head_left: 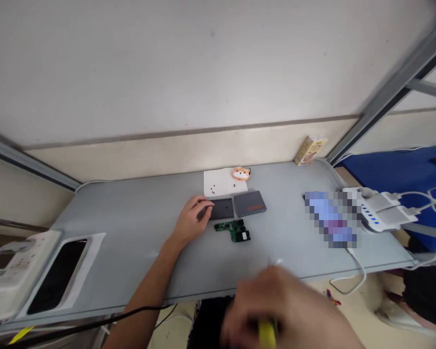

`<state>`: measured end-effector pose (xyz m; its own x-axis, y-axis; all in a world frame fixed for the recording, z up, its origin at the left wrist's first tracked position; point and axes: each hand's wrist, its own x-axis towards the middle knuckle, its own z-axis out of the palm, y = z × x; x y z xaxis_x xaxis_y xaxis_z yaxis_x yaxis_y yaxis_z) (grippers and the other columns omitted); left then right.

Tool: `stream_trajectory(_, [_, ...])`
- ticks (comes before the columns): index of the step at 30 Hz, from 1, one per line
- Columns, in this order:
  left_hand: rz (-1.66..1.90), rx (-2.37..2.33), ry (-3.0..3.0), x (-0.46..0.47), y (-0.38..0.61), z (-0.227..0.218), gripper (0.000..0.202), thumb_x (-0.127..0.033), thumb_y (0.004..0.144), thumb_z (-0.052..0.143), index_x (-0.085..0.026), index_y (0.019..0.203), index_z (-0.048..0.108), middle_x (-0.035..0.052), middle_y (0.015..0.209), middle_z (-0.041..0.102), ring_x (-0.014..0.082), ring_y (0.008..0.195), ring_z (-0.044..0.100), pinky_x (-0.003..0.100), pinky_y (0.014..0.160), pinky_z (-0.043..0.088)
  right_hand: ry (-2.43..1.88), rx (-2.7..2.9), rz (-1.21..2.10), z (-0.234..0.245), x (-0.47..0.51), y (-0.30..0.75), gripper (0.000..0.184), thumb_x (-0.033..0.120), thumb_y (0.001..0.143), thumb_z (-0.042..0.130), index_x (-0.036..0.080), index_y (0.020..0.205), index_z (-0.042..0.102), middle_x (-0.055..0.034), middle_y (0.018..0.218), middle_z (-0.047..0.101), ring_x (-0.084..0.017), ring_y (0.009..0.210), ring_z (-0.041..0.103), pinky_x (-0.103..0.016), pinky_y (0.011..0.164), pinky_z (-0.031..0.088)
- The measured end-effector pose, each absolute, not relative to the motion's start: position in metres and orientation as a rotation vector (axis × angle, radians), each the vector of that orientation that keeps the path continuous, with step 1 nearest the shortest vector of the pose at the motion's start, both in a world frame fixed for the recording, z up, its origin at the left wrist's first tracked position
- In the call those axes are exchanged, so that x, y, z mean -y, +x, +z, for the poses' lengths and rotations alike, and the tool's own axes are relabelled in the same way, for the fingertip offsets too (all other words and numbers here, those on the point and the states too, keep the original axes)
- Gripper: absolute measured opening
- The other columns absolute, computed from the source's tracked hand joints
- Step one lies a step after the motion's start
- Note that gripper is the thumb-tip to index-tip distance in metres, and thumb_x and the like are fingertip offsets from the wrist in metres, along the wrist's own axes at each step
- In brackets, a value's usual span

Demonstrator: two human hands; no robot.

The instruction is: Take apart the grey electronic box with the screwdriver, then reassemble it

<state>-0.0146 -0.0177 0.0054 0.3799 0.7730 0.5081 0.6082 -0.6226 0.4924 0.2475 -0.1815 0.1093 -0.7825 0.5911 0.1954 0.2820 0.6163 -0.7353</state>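
My left hand (194, 220) has its fingers curled over the left end of a dark plastic casing half (223, 209), which lies on the table. Beside it on the right lies a grey casing half (250, 203) with a reddish-brown patch and a slotted front edge. A green circuit board (234, 231) with black parts sits just in front of both. My right hand (272, 305), smeared by motion, is closed near the table's front edge around a yellow object (267, 334) whose kind is not clear.
On the grey table (138, 208) are white paper (218, 180) with several tiny dark screws (212, 188), an orange animal-face case (241, 173), a blurred-out phone (329, 220), a power strip (381, 211), a carton (310, 150) and a black phone (60, 274). A black cable (131, 315) crosses my left forearm.
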Motion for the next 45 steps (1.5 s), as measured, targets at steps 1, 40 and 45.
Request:
stream_trajectory(1, [1.046,-1.208,2.435,0.02,-0.013,0.006,0.016,-0.023,0.1,0.057,-0.022,0.109,0.07,0.0075,0.111,0.062,0.0212,0.109,0.061,0.04,0.1,0.05,-0.855,2.367,0.923,0.101,0.156,0.253,0.033,0.029,0.104,0.043,0.033,0.13,0.064,-0.004,0.112,0.076,-0.02,0.094,0.074,-0.036,0.075,0.059])
stream_trajectory(40, [0.838,-1.486,2.384,0.015,-0.016,0.002,0.012,-0.019,0.098,0.051,-0.022,0.095,0.062,0.0029,0.091,0.068,0.0225,0.091,0.061,0.039,0.088,0.048,-1.595,1.842,0.1,-0.01,0.055,0.281,0.021,0.039,0.099,0.06,0.026,0.109,0.074,-0.0075,0.129,0.07,-0.026,0.106,0.071,-0.044,0.092,0.055])
stream_trajectory(45, [0.861,-1.486,2.372,0.016,-0.015,-0.001,0.013,-0.024,0.101,0.049,-0.022,0.097,0.061,0.0034,0.09,0.067,0.0217,0.087,0.061,0.039,0.086,0.049,-1.566,1.811,0.125,-0.008,0.054,0.284,0.02,0.038,0.098,0.062,0.025,0.108,0.074,-0.0071,0.127,0.072,-0.026,0.109,0.072,-0.043,0.092,0.054])
